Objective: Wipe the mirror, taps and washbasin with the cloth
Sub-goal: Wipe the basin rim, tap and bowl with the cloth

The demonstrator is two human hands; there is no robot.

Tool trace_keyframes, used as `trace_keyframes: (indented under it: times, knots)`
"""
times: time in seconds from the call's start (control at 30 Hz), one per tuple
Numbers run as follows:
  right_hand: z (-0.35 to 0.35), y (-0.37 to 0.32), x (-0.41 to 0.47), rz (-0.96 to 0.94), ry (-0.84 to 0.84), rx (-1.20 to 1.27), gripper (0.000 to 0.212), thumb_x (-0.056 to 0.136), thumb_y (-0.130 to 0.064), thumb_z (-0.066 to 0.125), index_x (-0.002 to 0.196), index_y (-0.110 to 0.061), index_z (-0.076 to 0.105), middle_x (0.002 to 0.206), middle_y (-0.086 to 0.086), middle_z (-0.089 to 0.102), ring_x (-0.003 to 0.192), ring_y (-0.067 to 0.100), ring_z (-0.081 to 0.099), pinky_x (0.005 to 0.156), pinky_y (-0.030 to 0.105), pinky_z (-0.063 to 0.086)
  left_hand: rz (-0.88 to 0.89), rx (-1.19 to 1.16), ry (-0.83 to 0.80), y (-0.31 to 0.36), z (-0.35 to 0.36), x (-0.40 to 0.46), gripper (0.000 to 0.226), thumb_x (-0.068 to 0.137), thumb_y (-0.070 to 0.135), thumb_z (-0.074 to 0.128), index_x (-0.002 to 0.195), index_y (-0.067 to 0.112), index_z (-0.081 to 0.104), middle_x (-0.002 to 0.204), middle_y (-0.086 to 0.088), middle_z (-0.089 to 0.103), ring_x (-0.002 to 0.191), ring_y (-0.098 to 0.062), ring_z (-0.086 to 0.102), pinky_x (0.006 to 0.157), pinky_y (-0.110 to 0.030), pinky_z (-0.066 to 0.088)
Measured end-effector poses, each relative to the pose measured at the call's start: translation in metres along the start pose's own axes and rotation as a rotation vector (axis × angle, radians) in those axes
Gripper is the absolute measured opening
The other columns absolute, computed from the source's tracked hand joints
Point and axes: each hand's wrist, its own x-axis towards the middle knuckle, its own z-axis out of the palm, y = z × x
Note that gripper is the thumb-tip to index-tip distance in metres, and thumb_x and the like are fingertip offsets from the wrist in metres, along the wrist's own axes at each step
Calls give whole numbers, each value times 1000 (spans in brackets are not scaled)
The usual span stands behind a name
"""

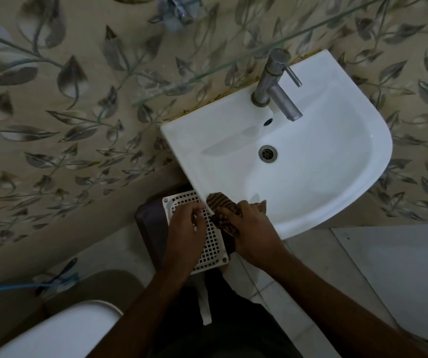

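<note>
Glossy white washbasin (311,182), brushed metal tap (274,81)

left hand (185,223): fingers curled (holding nothing visible) | right hand (252,228): gripping cloth (220,210)

The bowl of the white ceramic washbasin (311,161) lies open from the round metal drain (267,153) rightwards and towards the near rim. At the far edge the upright steel tap (274,81) with its side lever blocks the way, its spout reaching out over the bowl. A thin glass shelf (233,60) runs slantwise above the tap along the leaf-patterned tiled wall (78,112). Near left, below the basin's corner, a white plastic grid cover (212,244) lies on a dark box.
</note>
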Motion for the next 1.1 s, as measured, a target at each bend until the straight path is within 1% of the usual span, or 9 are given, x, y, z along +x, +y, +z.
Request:
trace_keyframes:
  times: [0.07, 0.2, 0.33, 0.47, 0.6, 0.7, 0.87, 1.0, 1.1]
  knots:
    - [-3, -3, 3, 15, -36, 11, 56, 80, -23, 58, 136, -26, 55, 105, 9, 52, 87, 29, 54, 73, 47, 51, -2, -19, 0, 2, 2, -3, 17, 98, 11, 54, 109, 20, 64, 106, 12, 61, 94, 14, 54, 80, -3, 40]
    - [-3, -25, 47, -9, 8, 85, 57, 90, -19, 55, 145, -31, 44, 115, 9, 46, 98, 26, 48, 78, 41, 46, 11, -22, 48, 3, -7, 0, 26, 100, 15, 49, 123, 17, 61, 120, 5, 64, 109, -7, 58, 99, -26, 45]
    - [-1, -39, 90, 12, 32, 97, 58, 85, -14, 58, 142, -20, 49, 117, 16, 48, 99, 35, 51, 84, 50, 50, 99, 102, 93, 4, -19, 5, 25, 102, 12, 48, 119, 9, 65, 113, -5, 68, 99, -7, 57, 91, -15, 39]
    - [4, -28, 67, 41, 24, 122, 47, 86, -23, 54, 132, -28, 46, 113, 7, 42, 100, 32, 49, 82, 59, 51, 161, 122, 32, 5, -15, 0, 24, 105, 19, 44, 112, 10, 65, 106, 2, 62, 98, -11, 55, 87, -15, 35]
    - [10, -4, 11, 22, 73, 102, 49, 88, -26, 55, 137, -28, 51, 108, 7, 50, 95, 28, 51, 86, 49, 48, 258, 111, 7, 8, 13, -11, 24, 107, 28, 36, 88, 21, 49, 84, 7, 48, 83, -14, 47, 83, -30, 38]
    - [10, 12, -19, 76, 108, 60, 50, 82, -30, 64, 131, -29, 56, 102, 5, 53, 92, 25, 52, 85, 49, 48, 354, 161, -48, 10, 37, -14, 28, 106, 31, 35, 82, 20, 47, 80, 5, 46, 79, -17, 45, 81, -47, 45]
    - [-3, 55, -49, 172, 193, -40, 52, 73, -30, 56, 123, -23, 67, 99, 10, 58, 94, 33, 53, 93, 48, 47, 626, 350, -143, 27, 65, -11, 26, 103, 19, 45, 82, 8, 58, 84, -8, 57, 81, -28, 53, 77, -45, 44]
    - [-15, 100, -51, 398, 319, -166, 45, 75, -15, 58, 119, -18, 69, 94, 13, 56, 90, 34, 52, 80, 45, 51, 618, 263, -278, 48, 90, -17, 23, 100, 23, 45, 92, 12, 63, 92, -3, 60, 89, -22, 52, 80, -38, 46]
    - [-13, 102, -52, 510, 349, -166, 53, 81, -14, 55, 133, -21, 60, 100, 14, 57, 93, 34, 52, 85, 46, 48, 607, 219, -304, 57, 105, -14, 19, 100, 22, 48, 96, 13, 63, 95, -2, 61, 91, -21, 52, 81, -36, 47]
